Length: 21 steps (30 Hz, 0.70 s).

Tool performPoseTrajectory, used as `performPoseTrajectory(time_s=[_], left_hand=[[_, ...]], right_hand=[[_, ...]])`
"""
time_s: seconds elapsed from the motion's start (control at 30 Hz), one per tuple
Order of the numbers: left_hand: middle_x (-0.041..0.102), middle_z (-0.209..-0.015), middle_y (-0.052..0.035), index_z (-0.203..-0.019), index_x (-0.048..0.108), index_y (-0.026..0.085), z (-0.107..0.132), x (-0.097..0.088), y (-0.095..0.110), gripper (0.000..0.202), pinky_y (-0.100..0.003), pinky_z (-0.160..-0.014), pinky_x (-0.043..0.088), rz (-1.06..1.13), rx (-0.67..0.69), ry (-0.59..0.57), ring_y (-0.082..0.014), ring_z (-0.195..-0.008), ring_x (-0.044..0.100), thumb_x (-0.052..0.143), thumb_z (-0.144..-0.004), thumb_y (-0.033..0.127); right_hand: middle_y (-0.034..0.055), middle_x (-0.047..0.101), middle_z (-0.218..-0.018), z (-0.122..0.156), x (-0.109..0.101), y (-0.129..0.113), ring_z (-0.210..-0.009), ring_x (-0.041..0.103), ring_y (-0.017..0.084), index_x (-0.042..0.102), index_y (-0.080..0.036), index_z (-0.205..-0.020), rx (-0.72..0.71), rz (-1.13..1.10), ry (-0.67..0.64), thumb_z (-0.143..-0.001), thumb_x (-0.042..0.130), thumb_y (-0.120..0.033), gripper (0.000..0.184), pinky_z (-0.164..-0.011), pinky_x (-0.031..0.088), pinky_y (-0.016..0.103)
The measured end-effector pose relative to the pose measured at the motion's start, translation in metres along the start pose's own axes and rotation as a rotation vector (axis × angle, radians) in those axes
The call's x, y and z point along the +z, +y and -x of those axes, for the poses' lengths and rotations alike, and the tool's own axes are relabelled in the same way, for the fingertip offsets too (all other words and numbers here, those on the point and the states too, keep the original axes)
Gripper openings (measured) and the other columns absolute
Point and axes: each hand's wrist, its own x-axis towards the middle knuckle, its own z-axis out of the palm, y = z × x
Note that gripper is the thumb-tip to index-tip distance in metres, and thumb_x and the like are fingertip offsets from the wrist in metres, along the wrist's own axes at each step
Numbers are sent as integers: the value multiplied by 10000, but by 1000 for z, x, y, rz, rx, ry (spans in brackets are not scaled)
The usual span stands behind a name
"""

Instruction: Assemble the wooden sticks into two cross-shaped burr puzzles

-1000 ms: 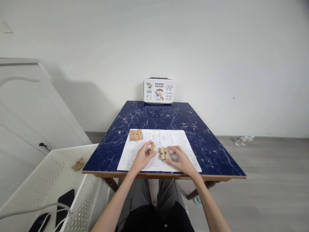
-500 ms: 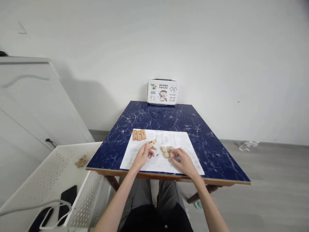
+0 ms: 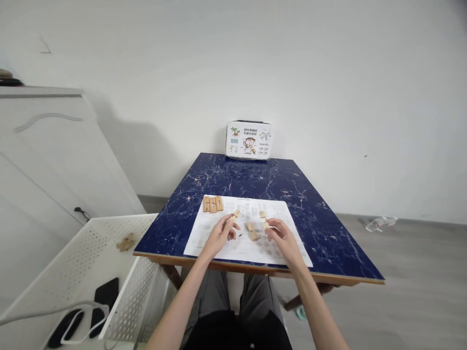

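Probably light, stiff and grippy: left block (image 3: pixel 236 214), notched wood, near end pinched in the left hand (image 3: pixel 218 236) over the paper (image 3: pixel 199 239); right block (image 3: pixel 262 214), similar, near end pinched in the right hand (image 3: pixel 286 239). Middle block (image 3: pixel 253 235), lying on the paper between the hands, likely best taken by its long sides.

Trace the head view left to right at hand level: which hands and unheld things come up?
Tan object, left hand, loose wooden block, right hand, clear plastic item.
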Motion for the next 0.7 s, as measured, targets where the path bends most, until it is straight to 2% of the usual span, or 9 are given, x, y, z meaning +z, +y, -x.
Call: performPoseTrajectory(time_s=[0.13, 0.3, 0.47, 0.7], left_hand=[[686, -855, -43, -1280, 555, 139, 2, 2, 2, 575, -278, -602, 462, -25, 2, -26, -130, -594, 582, 511, -993, 635], [687, -844, -35, -1230, 601, 148, 3, 3, 4, 537, -279, -610, 462, -65, 22, -54, -134, -602, 576, 506, -1002, 625], [713, -899, -51, -1284, 603, 156, 4, 4, 3, 532, -294, -650, 490, -95, 36, -81, -148, -638, 602, 506, -1010, 602], [764, -1001, -88, -1316, 608, 153, 5, 6, 2, 515, -304, -674, 515, -158, 35, -125, -173, -691, 681, 514, -1023, 566]], right_hand=[[107, 729, -1122, 0, 21, 0, -766, 698, 202, 618, -228, -1266, 39, -156, 29, -920, 668, -472, 427, -693, 584, 357], [108, 765, -1036, 1, 41, 8, -885, 743, 250, 673, -204, -1202, 58, -238, 52, -888, 719, -466, 411, -767, 606, 389], [117, 782, -1081, 6, 47, 14, -937, 745, 257, 672, -204, -1167, 46, -232, 60, -892, 738, -481, 395, -786, 611, 392], [119, 786, -1098, 11, 53, 6, -999, 756, 273, 659, -211, -1153, -39, -165, 30, -904, 729, -528, 409, -864, 618, 417]])
